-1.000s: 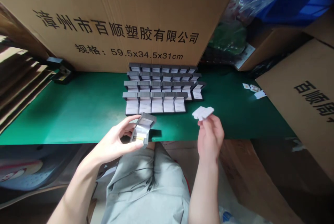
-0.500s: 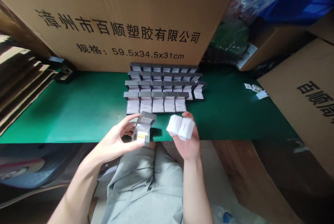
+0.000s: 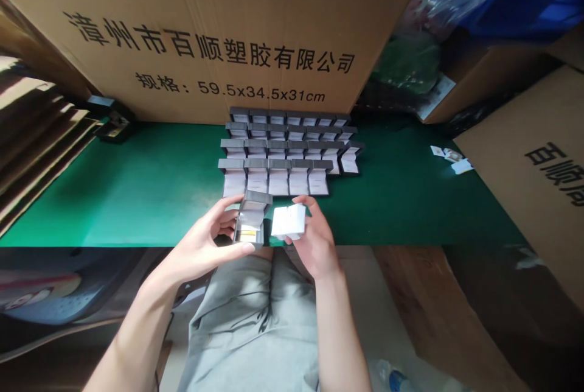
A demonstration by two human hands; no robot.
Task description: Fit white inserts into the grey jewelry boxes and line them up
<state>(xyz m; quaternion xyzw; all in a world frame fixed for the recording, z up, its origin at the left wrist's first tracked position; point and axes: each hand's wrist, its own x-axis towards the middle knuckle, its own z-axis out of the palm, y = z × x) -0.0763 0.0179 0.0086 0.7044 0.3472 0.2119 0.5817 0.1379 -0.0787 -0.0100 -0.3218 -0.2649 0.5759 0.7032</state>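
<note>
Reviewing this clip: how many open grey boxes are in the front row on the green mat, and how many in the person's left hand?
Open grey boxes in the front row on the green mat: 5
Open grey box in the left hand: 1
Total: 6

open grey jewellery box [image 3: 250, 220]; white inserts [image 3: 288, 221]

Four rows of open jewellery boxes [image 3: 274, 161] are sitting on the workbench [image 3: 137, 209], with a cardboard carton [image 3: 205, 27] standing behind them. Small cards [image 3: 451, 156] are lying off to their right, before a second carton [image 3: 524, 197]. In front of the rows, the left hand [image 3: 196, 246] is holding a single box [image 3: 250, 219], and the right hand [image 3: 314, 240] is holding box inserts [image 3: 288, 221] just beside it.
</note>
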